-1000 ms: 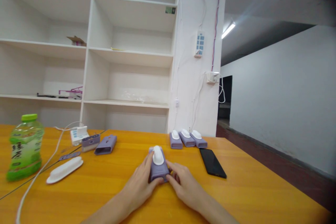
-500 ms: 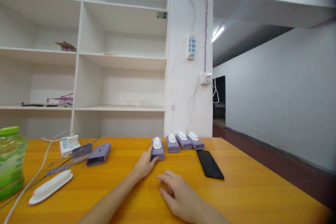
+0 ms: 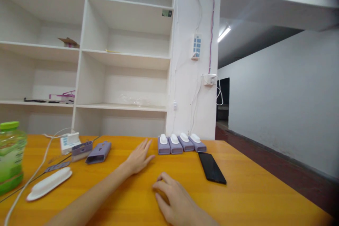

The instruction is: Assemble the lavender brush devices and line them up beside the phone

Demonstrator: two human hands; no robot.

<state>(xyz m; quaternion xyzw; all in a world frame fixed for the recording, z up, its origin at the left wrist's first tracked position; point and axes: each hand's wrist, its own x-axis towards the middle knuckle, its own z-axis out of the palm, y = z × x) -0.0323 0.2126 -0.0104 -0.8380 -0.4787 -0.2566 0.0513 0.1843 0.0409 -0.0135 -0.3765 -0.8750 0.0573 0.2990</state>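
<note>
My left hand (image 3: 139, 157) is open, its fingers spread and pointing away from me over the table (image 3: 127, 197). It holds nothing and is apart from a row of several purple boxes, each topped by a white oval piece. The leftmost purple box (image 3: 164, 149) stands closest to that hand, with its white oval piece (image 3: 163, 139) on top. Nearer to me, my right hand (image 3: 172, 196) hovers over or rests on the wood. Its fingers are loosely curved, with a gap between thumb and forefinger and nothing seen in it.
Right of the hands lies a black phone (image 3: 212, 167). On the left are two purple sleeve-like pieces (image 3: 98, 152), a flat purple piece (image 3: 57, 166), a long white oval piece (image 3: 49, 183), a power strip (image 3: 66, 145), a white cable (image 3: 34, 178) and a green-lidded bottle (image 3: 10, 159).
The leftmost purple box has moved right to join the others in the row. My left hand has let go of it and drawn back to the left. The right hand has shifted slightly left.
</note>
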